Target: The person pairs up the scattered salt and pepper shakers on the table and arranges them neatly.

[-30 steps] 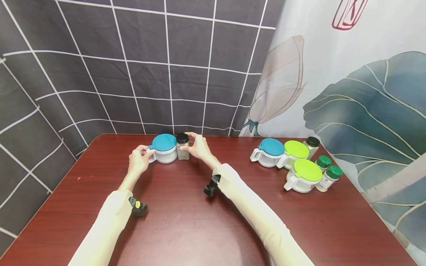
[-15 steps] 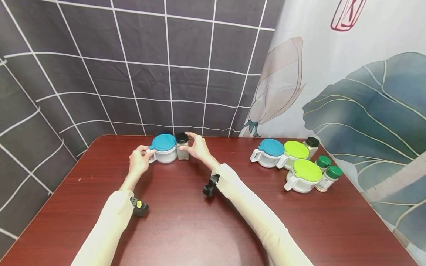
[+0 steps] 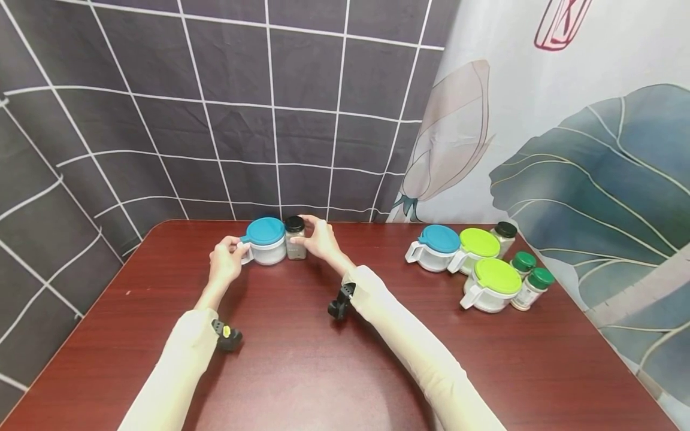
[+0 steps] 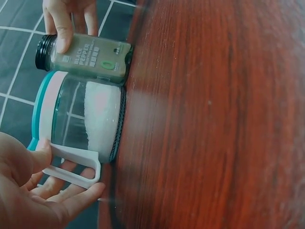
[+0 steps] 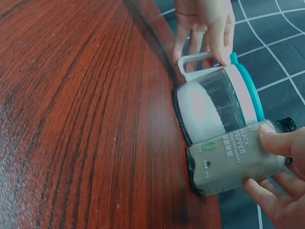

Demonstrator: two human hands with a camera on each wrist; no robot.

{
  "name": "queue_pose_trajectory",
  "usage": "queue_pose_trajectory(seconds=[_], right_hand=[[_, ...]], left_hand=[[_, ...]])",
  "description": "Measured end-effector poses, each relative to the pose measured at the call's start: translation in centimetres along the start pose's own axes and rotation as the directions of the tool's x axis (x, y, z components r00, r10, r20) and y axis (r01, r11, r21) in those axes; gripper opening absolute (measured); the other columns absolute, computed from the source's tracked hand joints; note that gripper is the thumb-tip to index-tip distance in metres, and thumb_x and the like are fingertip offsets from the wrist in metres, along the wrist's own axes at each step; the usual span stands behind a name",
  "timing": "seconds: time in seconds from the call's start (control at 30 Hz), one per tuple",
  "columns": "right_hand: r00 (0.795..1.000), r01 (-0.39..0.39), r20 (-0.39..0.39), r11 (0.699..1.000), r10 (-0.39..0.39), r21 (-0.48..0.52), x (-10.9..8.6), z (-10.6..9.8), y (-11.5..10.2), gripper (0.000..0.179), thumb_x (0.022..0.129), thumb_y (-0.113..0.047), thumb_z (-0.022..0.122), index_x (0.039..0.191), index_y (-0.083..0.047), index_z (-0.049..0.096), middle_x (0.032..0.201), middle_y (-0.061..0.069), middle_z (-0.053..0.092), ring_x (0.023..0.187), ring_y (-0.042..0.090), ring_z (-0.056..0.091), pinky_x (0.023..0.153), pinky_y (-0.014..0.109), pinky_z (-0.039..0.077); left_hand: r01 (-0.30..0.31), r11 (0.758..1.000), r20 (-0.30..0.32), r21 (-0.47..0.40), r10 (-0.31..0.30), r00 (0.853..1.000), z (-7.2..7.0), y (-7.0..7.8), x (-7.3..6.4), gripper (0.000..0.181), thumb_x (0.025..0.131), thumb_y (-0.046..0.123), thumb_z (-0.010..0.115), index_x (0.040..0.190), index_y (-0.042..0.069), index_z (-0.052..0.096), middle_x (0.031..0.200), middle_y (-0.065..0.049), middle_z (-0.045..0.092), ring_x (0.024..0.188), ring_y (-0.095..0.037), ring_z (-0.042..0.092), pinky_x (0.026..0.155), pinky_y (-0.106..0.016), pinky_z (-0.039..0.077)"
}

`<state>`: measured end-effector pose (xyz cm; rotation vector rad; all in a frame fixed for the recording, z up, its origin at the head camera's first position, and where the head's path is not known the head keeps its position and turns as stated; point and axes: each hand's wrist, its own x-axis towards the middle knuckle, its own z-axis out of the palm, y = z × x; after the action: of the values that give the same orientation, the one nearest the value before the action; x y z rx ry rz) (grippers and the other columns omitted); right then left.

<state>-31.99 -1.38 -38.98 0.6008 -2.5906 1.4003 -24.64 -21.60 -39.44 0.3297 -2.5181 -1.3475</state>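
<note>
My left hand (image 3: 225, 261) pinches the white handle (image 4: 76, 164) of a clear seasoning jar (image 3: 268, 251) with a blue lid, its thumb at the handle's top and fingers behind it. White grains fill part of that jar. Right beside it stands a black pepper bottle (image 5: 233, 160) with a black cap, upright on the table near the back edge. My right hand (image 3: 323, 239) holds this bottle from the right, thumb on the labelled front and fingers around the far side. In the left wrist view the bottle (image 4: 88, 57) and the jar (image 4: 71, 112) stand side by side.
At the right of the table (image 3: 302, 359) stand a blue-lidded jar (image 3: 433, 246), two green-lidded jars (image 3: 478, 246), a black-capped bottle (image 3: 504, 236) and two green-capped bottles (image 3: 528, 294). A dark grid-patterned cloth (image 3: 232, 120) hangs behind the back edge.
</note>
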Motion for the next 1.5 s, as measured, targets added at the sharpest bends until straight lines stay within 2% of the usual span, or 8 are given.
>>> queue_pose_trajectory(seconds=[0.3,0.63,0.87,1.1,1.2,1.37,1.5], right_hand=[[1.000,0.000,-0.001,1.000,0.000,0.011,-0.2,0.3,0.3,0.056,0.076,-0.010,0.080,0.128,-0.003,0.059,0.123,0.014,0.066,0.110,0.025,0.066,0.095,0.034,0.052],[1.000,-0.002,-0.017,0.999,0.002,0.036,-0.4,0.3,0.1,0.057,0.076,-0.009,0.080,0.128,-0.003,0.059,0.123,0.015,0.066,0.109,0.027,0.066,0.095,0.038,0.051],[1.000,0.017,-0.011,0.999,-0.016,0.047,-0.2,0.1,0.0,0.057,0.075,-0.006,0.080,0.128,-0.004,0.058,0.122,0.015,0.066,0.110,0.028,0.065,0.096,0.037,0.051],[0.999,0.043,0.009,0.995,-0.044,0.085,-0.3,-0.2,-0.1,0.061,0.074,0.001,0.079,0.130,0.000,0.054,0.124,0.023,0.063,0.113,0.033,0.063,0.098,0.041,0.049],[0.998,0.052,0.016,0.997,-0.053,0.064,-0.4,-0.3,0.0,0.062,0.074,0.000,0.079,0.131,0.000,0.053,0.126,0.021,0.062,0.114,0.033,0.062,0.096,0.040,0.050],[0.999,0.034,0.017,0.999,-0.034,0.041,-0.7,-0.6,-0.3,0.064,0.075,-0.003,0.079,0.133,-0.001,0.052,0.128,0.019,0.062,0.116,0.030,0.061,0.092,0.037,0.053],[1.000,0.026,0.015,0.997,-0.028,0.072,-0.9,-0.9,-0.3,0.063,0.076,-0.002,0.078,0.133,0.000,0.052,0.128,0.019,0.061,0.118,0.030,0.060,0.094,0.038,0.052]], left_hand=[[-0.002,0.999,-0.017,0.039,0.003,1.000,0.1,-0.3,-0.2,0.029,0.097,0.016,0.053,0.118,-0.004,0.055,0.116,-0.030,0.062,0.111,-0.045,0.056,0.096,-0.054,0.041],[-0.003,0.996,-0.016,0.090,0.005,1.000,0.1,0.2,-0.6,0.036,0.098,0.021,0.050,0.123,-0.004,0.054,0.121,-0.029,0.061,0.113,-0.047,0.055,0.095,-0.056,0.042],[-0.004,0.998,-0.037,0.070,0.007,0.999,0.2,0.5,-0.6,0.039,0.096,0.018,0.052,0.129,-0.004,0.054,0.123,-0.028,0.060,0.114,-0.044,0.056,0.098,-0.054,0.041],[-0.030,0.999,-0.036,0.014,0.031,0.999,0.3,1.1,-1.1,0.043,0.098,0.015,0.047,0.137,-0.003,0.048,0.135,-0.024,0.053,0.125,-0.039,0.052,0.107,-0.052,0.036],[-0.044,0.999,-0.047,-0.003,0.044,0.998,0.5,1.3,-1.3,0.043,0.098,0.015,0.044,0.138,-0.002,0.046,0.139,-0.022,0.051,0.127,-0.038,0.050,0.109,-0.050,0.035],[-0.065,0.998,-0.071,-0.012,0.064,0.995,0.6,1.5,-1.6,0.043,0.098,0.013,0.043,0.139,-0.001,0.045,0.136,-0.024,0.052,0.125,-0.039,0.050,0.108,-0.051,0.034],[-0.075,0.996,-0.108,-0.042,0.070,0.992,0.7,1.6,-1.9,0.043,0.098,0.012,0.044,0.139,-0.001,0.046,0.136,-0.024,0.053,0.125,-0.038,0.050,0.109,-0.050,0.034]])
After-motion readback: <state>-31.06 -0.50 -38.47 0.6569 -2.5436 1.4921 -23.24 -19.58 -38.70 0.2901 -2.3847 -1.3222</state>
